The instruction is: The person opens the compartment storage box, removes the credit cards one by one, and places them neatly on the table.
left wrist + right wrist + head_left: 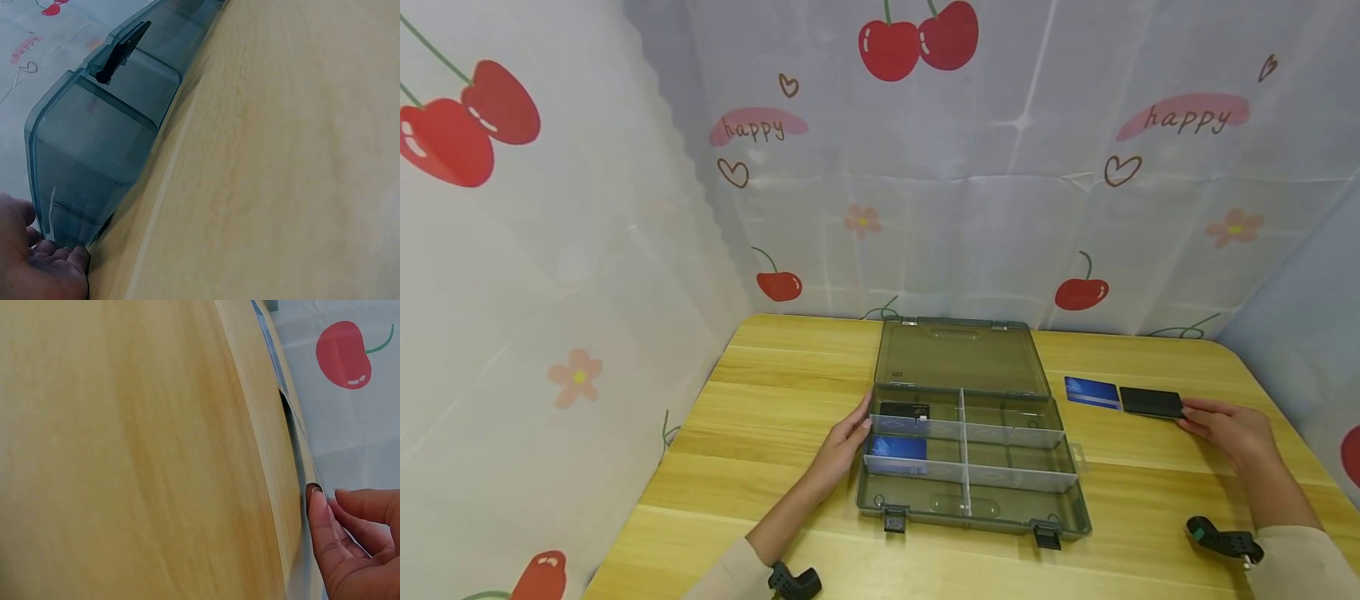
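Observation:
A grey-green see-through compartment box (916,500) lies on the table with its lid (958,360) laid back. My left hand (841,450) grips the box's left side; in the left wrist view, thumb and fingers (47,275) are at its end wall. To the right of the box, my right hand (1238,432) pinches the right edge of a black card (1150,403), thumb above and fingertips below. That card's edge is raised off the table in the right wrist view. A blue card (1090,392) lies just left of it.
Inside the box, a black VIP card (895,409) sits in the back left compartment and a blue card (898,448) in the middle left one. Two black latches (895,521) hang at the front. A cherry-print curtain (925,242) stands behind the wooden table (775,367).

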### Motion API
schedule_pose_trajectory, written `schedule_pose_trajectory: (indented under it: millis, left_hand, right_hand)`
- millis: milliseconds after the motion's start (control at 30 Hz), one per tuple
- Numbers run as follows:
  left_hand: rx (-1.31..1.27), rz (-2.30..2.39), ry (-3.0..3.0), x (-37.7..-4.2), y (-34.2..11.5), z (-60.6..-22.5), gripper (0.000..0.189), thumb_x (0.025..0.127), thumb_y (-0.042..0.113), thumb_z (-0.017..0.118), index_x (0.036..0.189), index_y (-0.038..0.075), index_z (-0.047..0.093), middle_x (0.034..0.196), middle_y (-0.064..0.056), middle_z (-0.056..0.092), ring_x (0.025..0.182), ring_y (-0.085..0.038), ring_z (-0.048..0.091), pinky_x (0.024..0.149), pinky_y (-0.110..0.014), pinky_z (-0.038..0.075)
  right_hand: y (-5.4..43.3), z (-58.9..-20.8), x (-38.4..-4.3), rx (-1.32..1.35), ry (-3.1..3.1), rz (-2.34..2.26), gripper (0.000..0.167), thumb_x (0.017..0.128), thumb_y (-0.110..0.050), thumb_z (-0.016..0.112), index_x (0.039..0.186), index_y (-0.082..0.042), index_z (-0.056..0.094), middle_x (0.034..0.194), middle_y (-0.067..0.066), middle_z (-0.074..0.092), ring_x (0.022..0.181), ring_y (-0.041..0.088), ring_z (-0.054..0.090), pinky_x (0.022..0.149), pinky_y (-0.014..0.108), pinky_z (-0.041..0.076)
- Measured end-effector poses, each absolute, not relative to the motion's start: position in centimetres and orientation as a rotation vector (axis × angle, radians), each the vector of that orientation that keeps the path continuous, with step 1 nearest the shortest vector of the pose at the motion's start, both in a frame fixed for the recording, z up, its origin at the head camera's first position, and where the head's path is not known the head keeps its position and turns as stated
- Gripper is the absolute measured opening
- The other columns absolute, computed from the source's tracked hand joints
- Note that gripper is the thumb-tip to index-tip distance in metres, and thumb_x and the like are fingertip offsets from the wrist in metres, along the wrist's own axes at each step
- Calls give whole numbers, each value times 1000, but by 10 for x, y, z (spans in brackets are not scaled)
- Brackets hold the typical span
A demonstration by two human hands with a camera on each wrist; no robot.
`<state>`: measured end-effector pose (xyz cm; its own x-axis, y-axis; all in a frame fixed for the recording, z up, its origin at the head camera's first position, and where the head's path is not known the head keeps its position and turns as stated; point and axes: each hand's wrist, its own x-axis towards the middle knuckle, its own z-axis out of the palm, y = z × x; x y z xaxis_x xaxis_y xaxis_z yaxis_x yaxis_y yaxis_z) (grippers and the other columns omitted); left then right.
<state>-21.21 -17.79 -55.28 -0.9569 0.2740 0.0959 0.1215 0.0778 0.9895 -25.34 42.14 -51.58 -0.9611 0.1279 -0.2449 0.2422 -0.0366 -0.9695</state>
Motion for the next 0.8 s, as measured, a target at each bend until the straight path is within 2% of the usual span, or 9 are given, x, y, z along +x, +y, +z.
schedule_pose_trajectory:
  millis: [367, 800]
  left_hand:
    - [440, 1999, 2269, -213, -177, -554, 54, 111, 20, 42, 161, 7, 24, 167, -11, 16, 153, -33, 12, 123, -47, 13]
    - [432, 1985, 2271, -212, -178, -555, 55, 111, 22, 42, 161, 8, 22, 168, -9, 15, 154, -31, 12, 123, -46, 15]
  right_hand:
    - [417, -512, -251, 339, 2131, -2187, 43, 99, 5, 55, 82, -25, 79, 84, -19, 70, 74, 6, 74, 70, 24, 62]
    - [414, -515, -250, 364, 2207, -2151, 45, 98, 8, 56, 81, -27, 79, 79, -14, 72, 71, 4, 73, 67, 21, 60]
